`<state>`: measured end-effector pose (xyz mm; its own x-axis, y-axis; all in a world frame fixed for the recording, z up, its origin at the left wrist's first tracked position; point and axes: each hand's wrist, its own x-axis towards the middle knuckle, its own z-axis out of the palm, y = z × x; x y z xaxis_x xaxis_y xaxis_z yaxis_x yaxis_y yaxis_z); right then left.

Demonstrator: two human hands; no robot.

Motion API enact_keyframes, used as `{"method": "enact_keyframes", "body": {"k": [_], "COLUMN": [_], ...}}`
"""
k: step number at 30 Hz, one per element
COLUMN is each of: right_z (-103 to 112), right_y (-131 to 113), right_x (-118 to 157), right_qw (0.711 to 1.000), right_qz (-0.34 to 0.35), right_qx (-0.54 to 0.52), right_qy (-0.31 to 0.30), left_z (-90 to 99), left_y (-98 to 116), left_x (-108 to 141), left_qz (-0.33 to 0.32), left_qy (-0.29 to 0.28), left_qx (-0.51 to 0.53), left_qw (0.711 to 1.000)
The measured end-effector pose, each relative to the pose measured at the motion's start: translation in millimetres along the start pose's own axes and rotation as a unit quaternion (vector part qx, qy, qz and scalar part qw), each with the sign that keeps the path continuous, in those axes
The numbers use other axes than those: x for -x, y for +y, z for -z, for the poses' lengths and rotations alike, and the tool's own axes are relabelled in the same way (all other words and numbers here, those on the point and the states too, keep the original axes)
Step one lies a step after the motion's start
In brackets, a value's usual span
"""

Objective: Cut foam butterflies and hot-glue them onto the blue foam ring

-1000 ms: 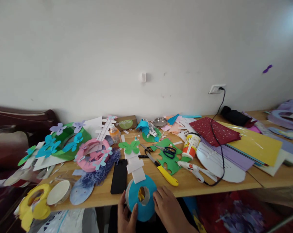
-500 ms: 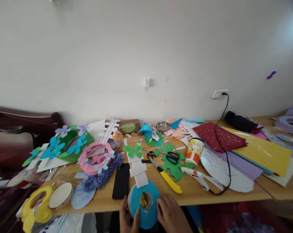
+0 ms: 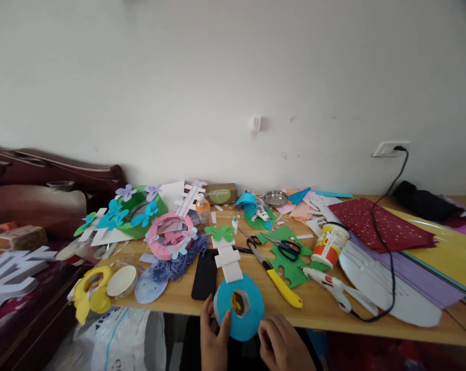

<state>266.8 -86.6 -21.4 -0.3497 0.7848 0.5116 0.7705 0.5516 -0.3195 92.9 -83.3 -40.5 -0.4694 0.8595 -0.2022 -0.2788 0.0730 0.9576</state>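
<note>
My left hand (image 3: 215,332) grips a blue ring (image 3: 252,313) at its lower left edge, thumb on the front face and fingers behind. The ring is tilted toward me at the table's front edge. Through its hole shows a pale inner wall and something yellow. My right hand (image 3: 282,342) is at the ring's lower right edge with curled fingers; whether they pinch anything is hidden. A white strip with crosspieces (image 3: 227,256), topped by a green butterfly cutout (image 3: 220,233), meets the ring's upper edge; I cannot tell if they are joined.
Left of the ring lie a black phone (image 3: 204,275), a pink ring with butterflies (image 3: 158,251) and a white bowl (image 3: 122,281). To the right are a yellow-handled knife (image 3: 285,288), scissors (image 3: 288,250), a corded glue gun (image 3: 329,285) and a paper cup (image 3: 330,245).
The view has swung left, so the table things sit further right. My left hand still holds the blue ring. The right fingers have shifted slightly down along its edge.
</note>
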Motion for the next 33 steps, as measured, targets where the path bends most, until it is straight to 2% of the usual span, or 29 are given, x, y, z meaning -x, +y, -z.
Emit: {"method": "enact_keyframes", "body": {"k": [4,8,11,14,17,21,23,27,33], "right_z": [9,14,15,15,12,8,8,8,10], "right_y": [4,33,49,52,52,68,81,98,100], "right_x": [5,5,-5,-20,-29,-28,-29,-40,-72], "right_qw": [0.999,0.994,0.987,0.974,0.959,0.941,0.931,0.922,0.906], "right_qz": [-0.017,-0.102,-0.149,-0.175,-0.196,-0.239,-0.256,-0.261,-0.277], "right_qx": [-0.029,0.012,0.052,0.113,0.169,0.207,0.223,0.228,0.236], "right_qy": [0.016,0.036,-0.029,-0.089,-0.117,-0.123,-0.132,-0.173,-0.216], "left_z": [4.2,10.5,10.1,0.9,-6.7,0.0,4.8,3.3,-3.3], "left_y": [12,16,11,1,-10,-15,-14,-17,-24], "left_x": [-12,-30,-41,-46,-42,-32,-24,-4,9], "left_qz": [0.02,0.045,0.02,-0.024,-0.074,-0.131,-0.17,-0.239,-0.219], "left_qy": [-0.046,-0.093,-0.097,-0.106,-0.109,-0.1,-0.079,-0.027,-0.012], "left_qx": [-0.016,-0.034,-0.055,-0.046,-0.049,-0.152,-0.185,-0.178,-0.147], "left_qw": [0.999,0.994,0.994,0.993,0.99,0.975,0.965,0.954,0.965]}}
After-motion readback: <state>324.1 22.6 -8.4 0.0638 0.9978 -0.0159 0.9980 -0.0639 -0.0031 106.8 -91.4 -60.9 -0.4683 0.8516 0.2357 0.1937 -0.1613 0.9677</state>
